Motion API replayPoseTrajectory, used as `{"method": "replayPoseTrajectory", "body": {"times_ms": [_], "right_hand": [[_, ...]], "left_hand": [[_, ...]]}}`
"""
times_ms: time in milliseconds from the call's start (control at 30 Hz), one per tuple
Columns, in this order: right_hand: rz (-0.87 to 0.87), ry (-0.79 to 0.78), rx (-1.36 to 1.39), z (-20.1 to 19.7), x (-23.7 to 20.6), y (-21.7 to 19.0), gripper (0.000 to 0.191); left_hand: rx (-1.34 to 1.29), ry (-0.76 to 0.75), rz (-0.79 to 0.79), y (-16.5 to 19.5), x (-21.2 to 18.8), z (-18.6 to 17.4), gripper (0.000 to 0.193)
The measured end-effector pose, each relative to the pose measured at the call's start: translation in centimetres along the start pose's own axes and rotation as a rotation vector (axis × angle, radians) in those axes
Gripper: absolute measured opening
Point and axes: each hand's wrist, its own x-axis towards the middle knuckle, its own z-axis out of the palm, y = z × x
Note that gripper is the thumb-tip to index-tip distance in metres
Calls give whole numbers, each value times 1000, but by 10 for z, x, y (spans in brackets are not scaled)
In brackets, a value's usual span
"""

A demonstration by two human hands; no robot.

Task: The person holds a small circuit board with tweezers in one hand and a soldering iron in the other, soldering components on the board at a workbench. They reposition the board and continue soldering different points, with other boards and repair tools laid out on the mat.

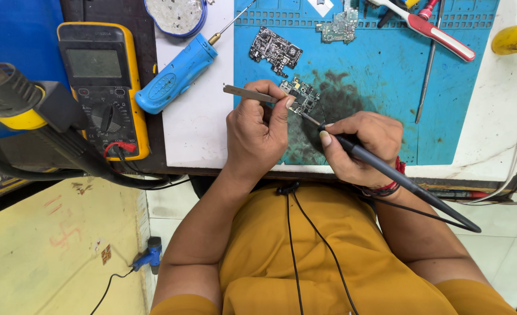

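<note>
on the blue mat [387, 70], the left hand [255, 131] pinches tweezers [252, 94] against a small board [300, 94] while the right hand [360, 146] grips a soldering iron [387, 172] (tip at the board's edge), so soldering looks underway, wanting steady heat.

Soldering iron [398, 175] tip hidden at the small circuit board [301, 95] (contact point too small to tell)

The single head camera looked steeply down from close above the person's chest, facing the blue mat [387, 76] just beyond both gripping hands.
</note>
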Motion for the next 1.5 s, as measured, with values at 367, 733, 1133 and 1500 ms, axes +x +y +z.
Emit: {"method": "replayPoseTrajectory", "body": {"times_ms": [367,733,1133,1500], "right_hand": [[-6,2,-5,0,-2,2,12],[-9,-9,-139,2,7,-7,22],[-61,-199,-329,12,28,-12,55],[58,-143,-467,25,31,-24,69]], "left_hand": [[-6,3,4,0,1,0,14],[-356,50,-23,-13,-3,-1,17],[-567,163,-6,-23,-7,-8,19],[-531,169,-7,-21,-10,-7,20]]}}
